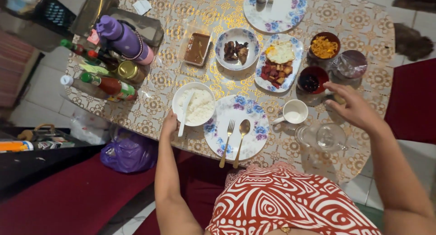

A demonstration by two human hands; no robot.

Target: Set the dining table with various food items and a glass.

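Head view, looking down on a set meal: your left hand [170, 124] rests against the near rim of the white bowl of rice [194, 104], fingers curled loosely on it as if to steady it, a white spoon lying in the rice. Just beside the bowl sits a flowered plate [236, 127] bearing a fork and spoon, ready for one diner. Your right hand [352, 106] hovers spread wide above the table [363, 30], holding nothing you can see, near a white mug [292, 113] and a clear glass pitcher [323, 137]. Farther out stand dishes of fried egg and meat. At the left edge cluster red-capped sauce bottles [111, 86], a gold-lidded jar and a purple flask [125, 39].
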